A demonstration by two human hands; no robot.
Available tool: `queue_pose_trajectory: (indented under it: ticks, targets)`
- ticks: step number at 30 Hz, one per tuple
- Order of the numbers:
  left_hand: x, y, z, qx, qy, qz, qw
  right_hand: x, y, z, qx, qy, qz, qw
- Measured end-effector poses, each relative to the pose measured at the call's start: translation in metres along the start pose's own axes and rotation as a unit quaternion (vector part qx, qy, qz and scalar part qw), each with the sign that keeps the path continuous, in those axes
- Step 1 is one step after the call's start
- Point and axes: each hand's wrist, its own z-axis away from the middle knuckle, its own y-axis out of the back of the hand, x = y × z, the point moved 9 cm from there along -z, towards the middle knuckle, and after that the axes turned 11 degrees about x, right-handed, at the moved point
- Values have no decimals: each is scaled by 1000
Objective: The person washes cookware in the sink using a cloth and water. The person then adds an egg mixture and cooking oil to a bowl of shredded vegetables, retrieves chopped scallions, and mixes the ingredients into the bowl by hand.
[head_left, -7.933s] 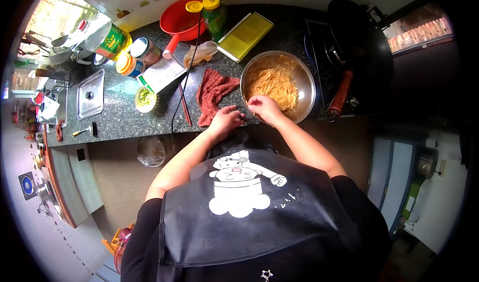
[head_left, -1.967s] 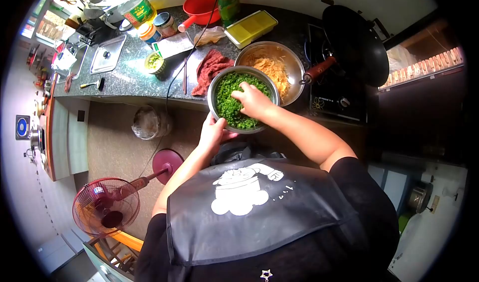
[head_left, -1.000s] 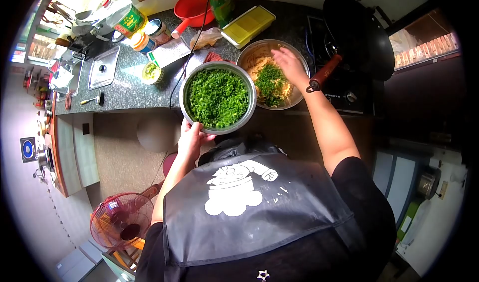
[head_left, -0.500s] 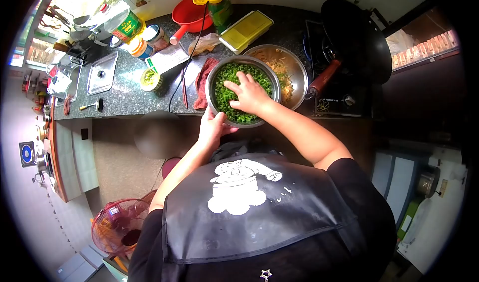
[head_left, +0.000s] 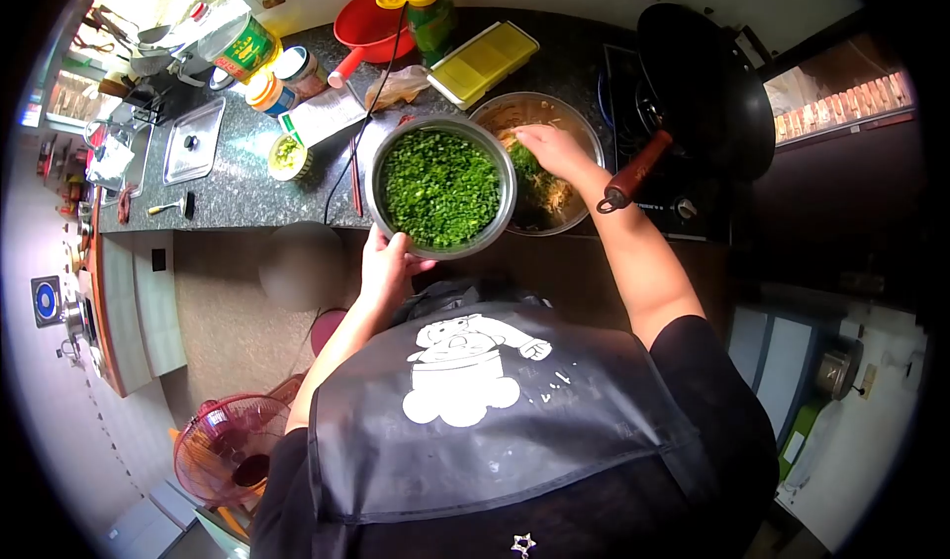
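Observation:
My left hand (head_left: 387, 266) grips the near rim of a steel bowl (head_left: 508, 188), thumb over the edge. Finely chopped green onions (head_left: 440, 188) fill that bowl, which is held just in front of the counter edge. Over a second, wider steel bowl (head_left: 588, 129) to the right is my right hand (head_left: 560, 153), its fingers bent together around chopped green onions. Below the fingers, bits of green lie over a shredded pale-orange food (head_left: 561, 201). The left bowl overlaps the wider bowl's left side and hides part of it.
A wok (head_left: 708, 94) rests on the stove at right, its handle (head_left: 638, 171) jutting close to my right forearm. Behind the bowls are a yellow-lidded container (head_left: 485, 62), a red strainer (head_left: 368, 27) and a jar (head_left: 427, 25). A small cup (head_left: 288, 157) stands left, beside a dark cable (head_left: 341, 178).
My right hand has moved from inside the green onion bowl to above the wider bowl. The held bowl has shifted left, uncovering more of the wider one, where green bits now show.

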Motion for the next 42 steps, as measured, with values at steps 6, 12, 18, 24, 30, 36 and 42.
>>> queue_pose_trajectory:
  ticks: [6, 12, 18, 24, 30, 36, 42]
  targets:
    - [4, 14, -4, 3, -16, 2, 1000, 2, 36, -9, 105, -5, 1, 994]
    - [8, 12, -2, 10, -42, 16, 999, 5, 35, 2, 144, -6, -7, 989]
    - [6, -5, 3, -31, -17, 11, 999, -86, -29, 15, -63, 125, -33, 990]
    - [-12, -10, 6, -18, 8, 22, 1000, -108, -98, 64, -149, 184, 207, 949]
    - [-15, -5, 7, -18, 11, 19, 1000, -105, -62, 28, 27, 124, -80, 989]
    - [-12, 21, 2, 22, -10, 33, 999, -68, 17, 1, 138, 59, -69, 986]
    - [-23, 62, -7, 64, 2, 57, 996, 1, 10, -2, 36, 6, -82, 996]
